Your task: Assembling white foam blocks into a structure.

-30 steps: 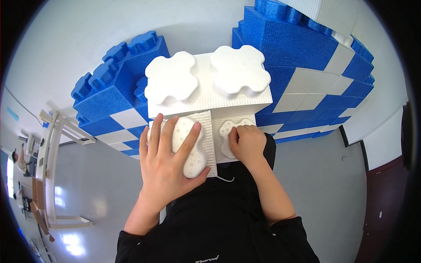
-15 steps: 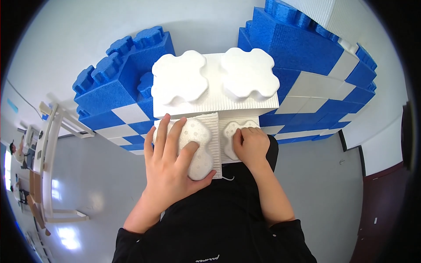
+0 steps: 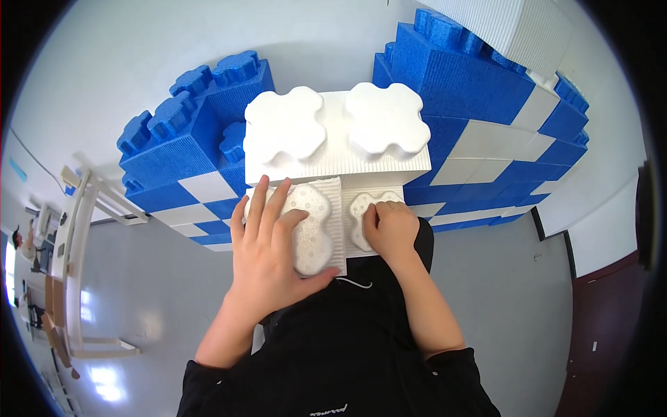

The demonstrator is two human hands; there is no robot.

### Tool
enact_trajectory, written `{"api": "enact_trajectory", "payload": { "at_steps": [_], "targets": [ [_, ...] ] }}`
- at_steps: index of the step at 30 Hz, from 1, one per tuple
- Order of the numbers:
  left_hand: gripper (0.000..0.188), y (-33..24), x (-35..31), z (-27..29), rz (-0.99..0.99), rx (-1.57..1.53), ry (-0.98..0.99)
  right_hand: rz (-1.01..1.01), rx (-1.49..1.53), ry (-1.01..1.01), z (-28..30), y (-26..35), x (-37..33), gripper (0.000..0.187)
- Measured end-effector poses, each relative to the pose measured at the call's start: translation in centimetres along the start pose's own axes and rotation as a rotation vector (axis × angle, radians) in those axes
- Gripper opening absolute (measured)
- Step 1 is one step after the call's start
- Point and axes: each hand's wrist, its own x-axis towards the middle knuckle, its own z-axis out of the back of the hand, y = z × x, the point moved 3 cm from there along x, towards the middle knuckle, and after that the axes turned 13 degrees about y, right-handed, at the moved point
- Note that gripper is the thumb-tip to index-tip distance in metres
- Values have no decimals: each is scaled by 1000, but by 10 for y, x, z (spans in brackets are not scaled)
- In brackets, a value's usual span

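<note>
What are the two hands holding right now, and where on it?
Both rest on a small white foam block: the left hand lies flat over its left knob, the right hand covers its right knob. Whether it is lifted cannot be told.

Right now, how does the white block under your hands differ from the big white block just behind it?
The near white block is lower and both hands cover it: left hand spread flat, right hand curled on a stud. The far white block sits higher, untouched, its two studs fully exposed. The near block's studs look speckled and narrower; the far block's look smooth and broad. Both are white ribbed foam with clover-shaped studs.
</note>
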Motion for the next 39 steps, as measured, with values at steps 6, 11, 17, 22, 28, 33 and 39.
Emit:
{"api": "enact_trajectory", "payload": {
  "at_steps": [6,11,17,22,28,33,39],
  "targets": [
    [57,52,-36,-27,2,-902,-443,-3,-16,-7,4,-3,-3,23],
    [56,84,-58,-73,466,-1114,-452,1,-2,21,7,-1,-3,23],
    [82,66,-65,-98,454,-1632,-199,-118,145,176,25,9,-2,25],
    [90,67,-69,-99,350,-1493,-161,-176,1153,334,10,27,-21,51],
    [105,63,-67,-98,198,-1432,-211,-32,1388,430,-13,58,-24,77],
    [116,51,-68,-97,245,-1558,-169,-94,1554,500,-10,64,-28,81],
    [118,47,-68,-92,253,-1587,-169,-76,1538,484,-11,61,-31,81]
  ]
}}
